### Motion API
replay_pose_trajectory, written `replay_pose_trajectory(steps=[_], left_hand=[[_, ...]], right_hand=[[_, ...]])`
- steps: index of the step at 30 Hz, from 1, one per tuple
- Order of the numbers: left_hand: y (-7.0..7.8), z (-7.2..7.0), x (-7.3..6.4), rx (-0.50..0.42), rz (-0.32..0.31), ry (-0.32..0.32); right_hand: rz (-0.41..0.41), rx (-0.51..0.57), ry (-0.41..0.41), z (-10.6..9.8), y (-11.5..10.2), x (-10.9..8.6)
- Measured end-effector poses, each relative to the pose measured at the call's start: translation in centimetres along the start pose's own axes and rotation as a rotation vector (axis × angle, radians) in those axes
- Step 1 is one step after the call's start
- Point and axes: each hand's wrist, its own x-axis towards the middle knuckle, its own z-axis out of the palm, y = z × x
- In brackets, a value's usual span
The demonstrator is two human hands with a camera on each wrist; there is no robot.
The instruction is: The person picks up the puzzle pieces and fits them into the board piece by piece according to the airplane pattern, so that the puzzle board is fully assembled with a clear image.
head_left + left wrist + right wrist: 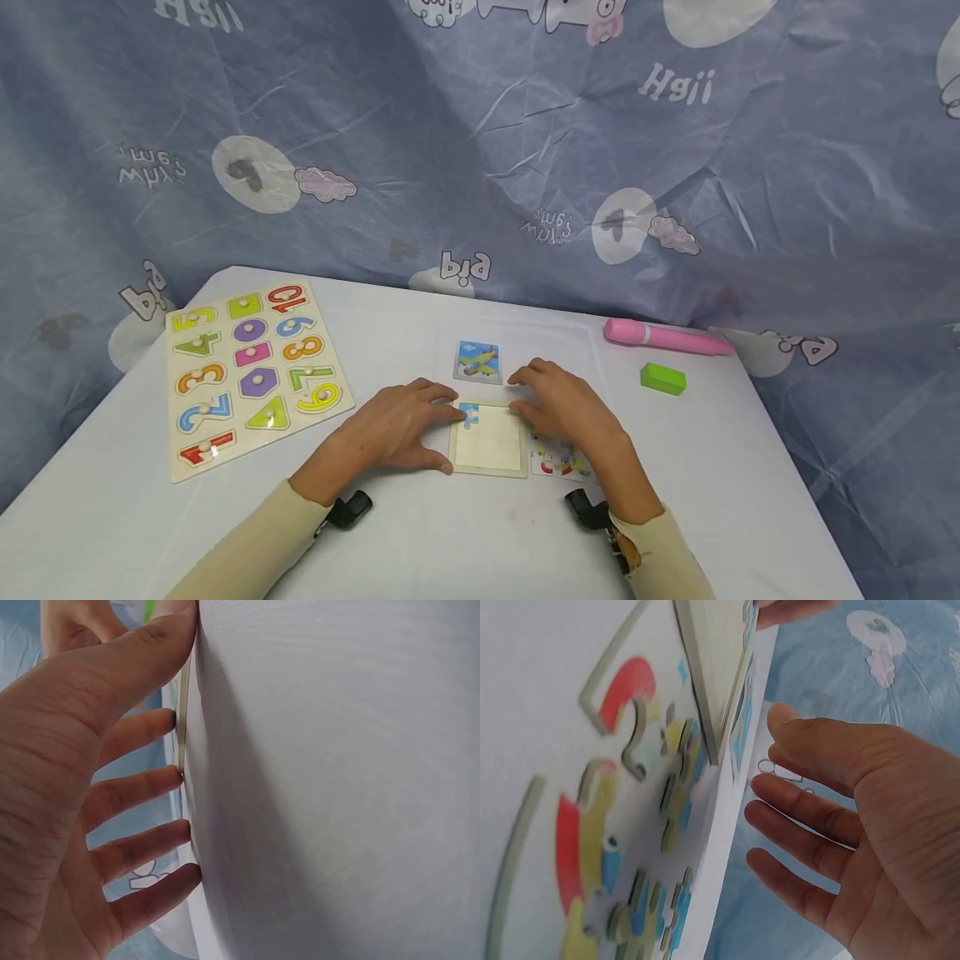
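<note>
A wooden jigsaw tray (491,450) lies on the table, with one blue jigsaw piece (471,414) in its upper left corner. My left hand (401,423) rests at the tray's left side with fingers spread. Its index fingertip touches the blue piece, and the thumb lies by the lower left edge. Over the tray's upper right corner hovers my right hand (562,404), fingers loosely bent and holding nothing. Loose jigsaw pieces (557,463) lie right of the tray, partly hidden by that hand; the right wrist view shows several pieces (592,847).
A picture card (477,362) with an airplane lies behind the tray. On the left is a number-and-shape knob board (234,348). A green block (663,378) and a pink pen-shaped stick (675,339) lie at the right back. A patterned blue cloth (480,167) hangs behind the table.
</note>
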Motion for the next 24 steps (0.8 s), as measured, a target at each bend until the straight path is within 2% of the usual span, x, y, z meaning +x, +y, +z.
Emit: replay_pose_trajectory(steps=[12,24], left_hand=[[0.0,0.1,0.1,-0.006,-0.012,-0.013],[0.0,0.1,0.1,-0.015,-0.024,-0.023]], right_hand=[[0.045,0.015,-0.004,0.0,1.6,-0.5],[0.113,0.045,-0.007,-0.1,4.1,-1.4]])
